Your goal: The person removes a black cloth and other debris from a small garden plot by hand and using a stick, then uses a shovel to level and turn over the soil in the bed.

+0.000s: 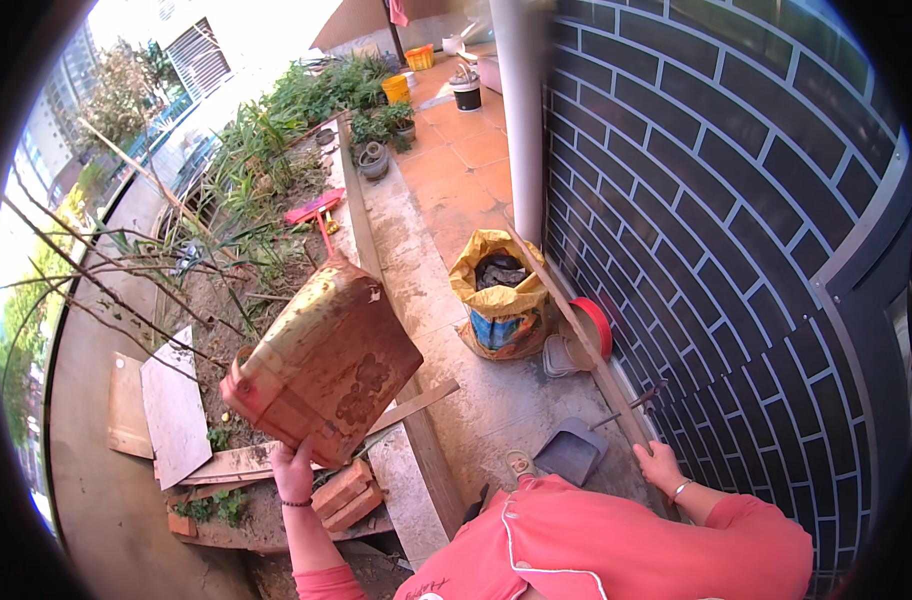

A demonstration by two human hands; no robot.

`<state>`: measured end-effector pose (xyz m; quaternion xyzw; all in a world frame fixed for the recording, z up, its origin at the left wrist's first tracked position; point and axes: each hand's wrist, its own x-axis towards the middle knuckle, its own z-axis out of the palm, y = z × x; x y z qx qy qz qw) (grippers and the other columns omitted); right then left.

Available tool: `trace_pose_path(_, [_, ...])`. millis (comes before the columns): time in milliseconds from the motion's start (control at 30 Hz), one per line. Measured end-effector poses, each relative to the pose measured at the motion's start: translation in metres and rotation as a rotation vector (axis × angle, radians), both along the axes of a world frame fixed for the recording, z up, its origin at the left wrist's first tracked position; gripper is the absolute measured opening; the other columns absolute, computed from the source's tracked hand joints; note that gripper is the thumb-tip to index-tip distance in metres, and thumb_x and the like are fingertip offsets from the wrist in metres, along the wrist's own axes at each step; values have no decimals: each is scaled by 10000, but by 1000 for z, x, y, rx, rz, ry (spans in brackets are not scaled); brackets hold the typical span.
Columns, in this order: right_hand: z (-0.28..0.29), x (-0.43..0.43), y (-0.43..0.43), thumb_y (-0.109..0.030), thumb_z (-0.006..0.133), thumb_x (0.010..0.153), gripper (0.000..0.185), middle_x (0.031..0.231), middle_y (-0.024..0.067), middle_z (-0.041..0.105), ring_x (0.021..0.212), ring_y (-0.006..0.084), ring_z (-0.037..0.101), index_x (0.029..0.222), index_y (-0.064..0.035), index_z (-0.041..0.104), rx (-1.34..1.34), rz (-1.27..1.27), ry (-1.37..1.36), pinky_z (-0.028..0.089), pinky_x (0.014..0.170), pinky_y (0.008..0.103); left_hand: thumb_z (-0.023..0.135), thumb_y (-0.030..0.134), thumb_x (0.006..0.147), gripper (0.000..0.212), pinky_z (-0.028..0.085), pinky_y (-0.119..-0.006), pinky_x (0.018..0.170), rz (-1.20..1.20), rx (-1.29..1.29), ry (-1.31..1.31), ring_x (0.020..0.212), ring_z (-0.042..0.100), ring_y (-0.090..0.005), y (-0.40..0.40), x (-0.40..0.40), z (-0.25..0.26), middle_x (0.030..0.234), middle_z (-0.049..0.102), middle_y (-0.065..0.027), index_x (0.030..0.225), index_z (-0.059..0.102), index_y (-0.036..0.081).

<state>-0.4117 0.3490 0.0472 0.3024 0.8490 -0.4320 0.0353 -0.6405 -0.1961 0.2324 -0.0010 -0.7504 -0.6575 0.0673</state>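
My left hand point(294, 471) grips the lower edge of a worn, dirt-stained reddish box point(328, 367), held tilted over the garden bed, with one broad face towards me. On the other side, my right hand point(658, 466) is closed round a long wooden board point(585, 337) that slants up along the tiled wall. Between the hands, further forward, an open yellow woven sack point(499, 300) stands on the paving with dark contents. A grey dustpan point(572, 452) lies on the ground near my feet, left of the board.
Orange bricks point(347, 495) and boards point(231, 463) lie at the bed's near end. A wooden beam point(418, 442) edges the walkway. A red round container point(595, 326) stands against the dark tiled wall point(696, 247). Further off are a white pipe point(526, 127), potted plants point(385, 124) and buckets point(467, 96).
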Motion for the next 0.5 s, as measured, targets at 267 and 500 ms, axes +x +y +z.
trace_pose_path(267, [48,-38,3,-297,599,754,358,597,214,510,576,350,521,668,37,506,148,-77,53,398,522,393,549,8,752,142,465,-288,639,-233,-629,289,693,610,-194,138,-202,-40,741,620,-130,874,615,37])
trace_pose_path(500, [62,-49,-7,-323,605,753,331,675,213,563,677,380,563,718,1,545,89,-194,-217,420,563,420,566,111,760,79,457,-383,605,-292,-843,277,709,581,-332,211,-292,-76,727,583,-174,817,612,83])
